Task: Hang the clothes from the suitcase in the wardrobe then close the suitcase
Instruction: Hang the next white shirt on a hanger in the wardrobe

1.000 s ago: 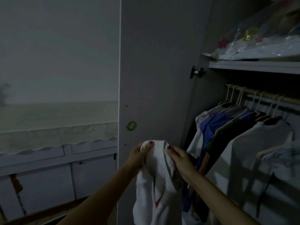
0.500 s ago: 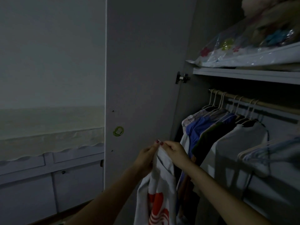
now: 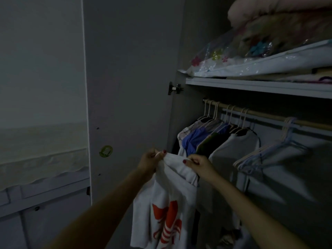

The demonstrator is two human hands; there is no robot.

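A white T-shirt (image 3: 170,198) with a red print hangs in front of the open wardrobe. My left hand (image 3: 150,162) pinches its top edge on the left. My right hand (image 3: 199,163) pinches the same edge further right, so the fabric is stretched between them. Behind them a wooden rail (image 3: 265,115) carries several hung garments (image 3: 233,146) on pale hangers. A bunch of empty hangers (image 3: 269,153) hangs further right on the rail. The suitcase is out of view.
The open wardrobe door (image 3: 131,105) stands just left of my hands, with a green sticker (image 3: 106,151) on it. A shelf (image 3: 260,86) above the rail holds bagged bedding (image 3: 269,56). Low cabinets (image 3: 45,203) line the wall at left.
The view has turned right and up into the wardrobe. My hands have spread apart along the shirt's top edge, and the red print shows in full.
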